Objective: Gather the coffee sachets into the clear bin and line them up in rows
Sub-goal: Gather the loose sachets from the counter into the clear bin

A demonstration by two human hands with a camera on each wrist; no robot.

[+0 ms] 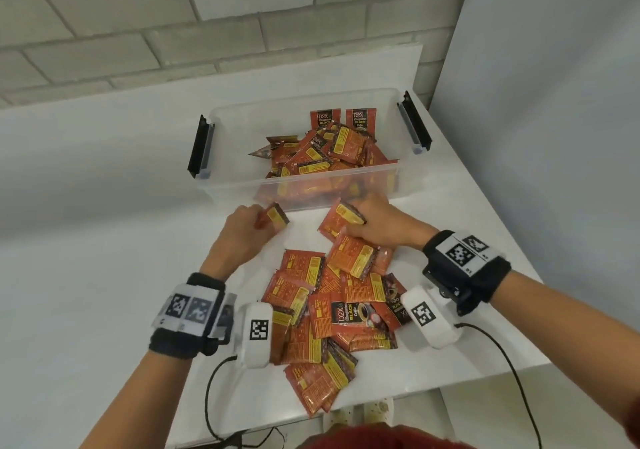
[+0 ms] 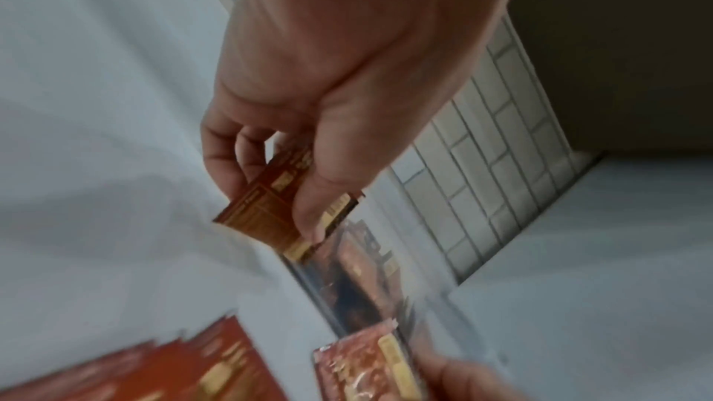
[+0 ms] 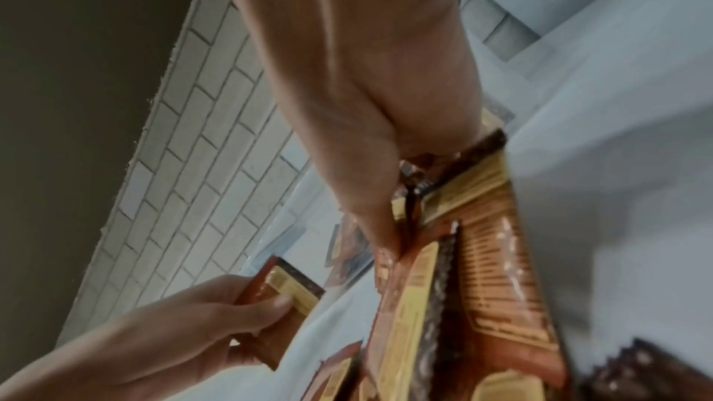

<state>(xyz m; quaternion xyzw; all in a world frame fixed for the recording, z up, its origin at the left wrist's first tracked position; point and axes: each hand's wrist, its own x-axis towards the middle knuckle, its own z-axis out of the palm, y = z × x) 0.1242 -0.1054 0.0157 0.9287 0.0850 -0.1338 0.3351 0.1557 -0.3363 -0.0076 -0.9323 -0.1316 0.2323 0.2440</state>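
Head view: coffee sachets [image 1: 329,313] are heaped on the desk [image 1: 104,275] before the clear bin [image 1: 301,185], more jumbled inside it. One sachet [image 1: 275,216] is pinched by the left hand [image 1: 242,230]; another sachet [image 1: 341,220] is gripped by the right hand [image 1: 381,223], both just beside the bin's near wall.

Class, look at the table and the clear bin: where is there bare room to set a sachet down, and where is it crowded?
Bare: the bin's left half, between its left clip handle and the jumbled sachets; also the table left of the left hand. Crowded: the bin's right half, and the loose pile between both wrists.
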